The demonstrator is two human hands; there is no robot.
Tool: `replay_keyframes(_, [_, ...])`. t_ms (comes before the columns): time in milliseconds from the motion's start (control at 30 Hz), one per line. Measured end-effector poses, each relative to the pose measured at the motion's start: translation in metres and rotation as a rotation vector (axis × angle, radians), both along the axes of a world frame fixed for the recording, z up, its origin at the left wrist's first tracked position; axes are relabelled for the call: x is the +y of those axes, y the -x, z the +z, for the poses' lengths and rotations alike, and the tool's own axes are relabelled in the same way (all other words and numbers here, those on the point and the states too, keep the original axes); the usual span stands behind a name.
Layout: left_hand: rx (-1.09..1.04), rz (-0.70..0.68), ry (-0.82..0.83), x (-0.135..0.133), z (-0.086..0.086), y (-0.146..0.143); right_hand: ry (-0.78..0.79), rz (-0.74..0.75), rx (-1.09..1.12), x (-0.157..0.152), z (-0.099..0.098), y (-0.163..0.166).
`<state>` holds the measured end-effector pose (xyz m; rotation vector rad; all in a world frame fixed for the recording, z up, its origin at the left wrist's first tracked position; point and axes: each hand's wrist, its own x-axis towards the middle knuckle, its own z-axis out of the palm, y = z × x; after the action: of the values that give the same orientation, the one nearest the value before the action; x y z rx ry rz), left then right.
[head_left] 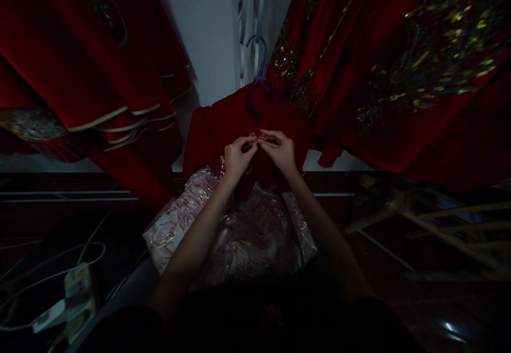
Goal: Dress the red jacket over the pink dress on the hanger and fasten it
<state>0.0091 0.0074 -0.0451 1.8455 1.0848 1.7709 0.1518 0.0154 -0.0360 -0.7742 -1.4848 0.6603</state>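
A red jacket (223, 116) with a round neckline hangs on a purple hanger (262, 63) in front of me. At its chest, my left hand (239, 157) pinches the left side of a small sparkling fastening (253, 135). Close beside it, my right hand (280, 152) pinches the other side, thumb and forefinger together. The fingertips of both hands nearly meet and partly cover the fastening, so I cannot tell if it is joined. Another beaded ornament (222, 165) shows by my left wrist. Below the jacket spreads a pale, crinkled shiny skirt (187, 204).
Red garments (99, 76) with light trim hang at left; red garments with gold sequins (439, 55) hang at right. A power strip (77, 289) with white cables lies at lower left. A wooden frame (431, 220) stands at lower right. The room is dim.
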Motion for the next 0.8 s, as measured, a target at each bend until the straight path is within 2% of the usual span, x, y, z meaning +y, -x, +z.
replay_keyframes(133, [-0.061,-0.027,0.055,0.005,-0.004,-0.005,0.009,0.005,0.008,0.004,-0.003,0.000])
replay_keyframes(300, [-0.094,-0.054,0.076,0.009,-0.002,-0.008,0.071,0.015,0.017,0.007,-0.001,-0.002])
replay_keyframes(533, [0.006,-0.031,-0.004,0.010,0.000,-0.002,0.100,0.048,0.041,0.007,-0.001,-0.005])
replay_keyframes(633, [0.022,-0.030,0.009,0.010,0.000,-0.004,0.114,0.048,0.013,0.009,0.000,-0.005])
replay_keyframes(800, [-0.098,-0.092,0.061,0.006,-0.008,-0.015,0.078,0.055,-0.031,0.008,-0.006,0.000])
